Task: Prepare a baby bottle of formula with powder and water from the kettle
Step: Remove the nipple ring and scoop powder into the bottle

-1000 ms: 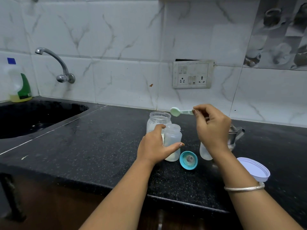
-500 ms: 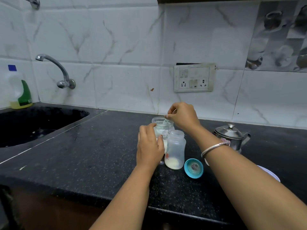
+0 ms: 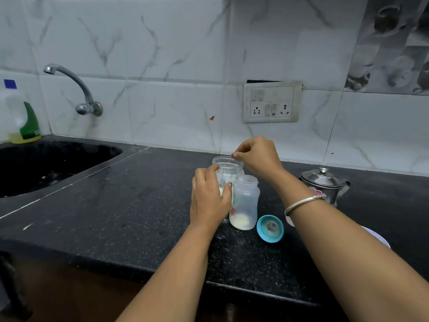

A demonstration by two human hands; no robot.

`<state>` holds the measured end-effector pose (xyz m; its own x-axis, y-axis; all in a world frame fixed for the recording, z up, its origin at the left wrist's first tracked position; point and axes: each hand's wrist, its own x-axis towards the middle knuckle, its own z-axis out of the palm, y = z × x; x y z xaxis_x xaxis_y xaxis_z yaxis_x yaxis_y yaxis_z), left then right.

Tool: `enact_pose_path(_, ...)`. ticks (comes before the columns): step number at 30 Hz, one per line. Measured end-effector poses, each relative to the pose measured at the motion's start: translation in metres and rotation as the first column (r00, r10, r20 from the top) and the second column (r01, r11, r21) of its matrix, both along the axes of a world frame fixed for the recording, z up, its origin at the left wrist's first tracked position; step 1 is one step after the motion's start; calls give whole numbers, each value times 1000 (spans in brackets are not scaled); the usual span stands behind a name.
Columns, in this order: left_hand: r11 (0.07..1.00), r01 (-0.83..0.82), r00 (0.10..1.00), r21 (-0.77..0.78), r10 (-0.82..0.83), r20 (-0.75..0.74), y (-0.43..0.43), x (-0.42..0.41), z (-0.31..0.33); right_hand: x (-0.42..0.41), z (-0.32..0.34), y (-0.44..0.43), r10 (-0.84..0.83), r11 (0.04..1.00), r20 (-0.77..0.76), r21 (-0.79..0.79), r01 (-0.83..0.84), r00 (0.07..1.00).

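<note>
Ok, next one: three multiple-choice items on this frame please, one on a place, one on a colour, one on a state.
1. Where does the round teal bottle collar lie? A. on the floor; B. on the black stone counter, right of the translucent baby bottle; C. screwed onto the bottle.
2. What colour is the lidded metal kettle? A. silver; B. red; C. yellow.
3. How is the baby bottle? A. capped and full; B. tipped over; C. upright, open, pale powder at its bottom.
Key: B, it lies beside the bottle's base; A, its steel shines silver; C, its mouth is bare.
</note>
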<state>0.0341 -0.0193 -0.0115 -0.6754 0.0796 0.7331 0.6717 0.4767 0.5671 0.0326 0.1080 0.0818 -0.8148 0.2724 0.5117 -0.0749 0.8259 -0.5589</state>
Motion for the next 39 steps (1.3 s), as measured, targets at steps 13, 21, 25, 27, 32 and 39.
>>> enact_pose_path(13, 998, 42, 997, 52, -38, -73, 1, 7, 1, 71, -9, 31, -61, 984, -94, -173, 44, 994)
enact_pose_path(21, 989, 104, 981, 102, -85, -177, 10, 32, 7, 108, -25, 40, -77, 990, -71, -124, 67, 995)
enact_pose_path(25, 993, 100, 962, 66, -80, -260, 14, 44, 6, 118, -33, 41, -59, 993, -73, -108, 51, 996)
enact_pose_path(27, 994, 77, 962, 72, -55, -268, 13, 50, 6, 122, -37, 40, -36, 996, -67, -88, 30, 997)
enact_pose_path(32, 994, 100, 977, 49, -89, -195, 11, 57, 1, 133, -45, 36, 57, 993, 164, 89, -72, 985)
enact_pose_path(39, 999, -5, 1000, -54, 3, -27, 14, 60, -4, 135, -62, 30, 133, 949, 431, 203, -240, 892)
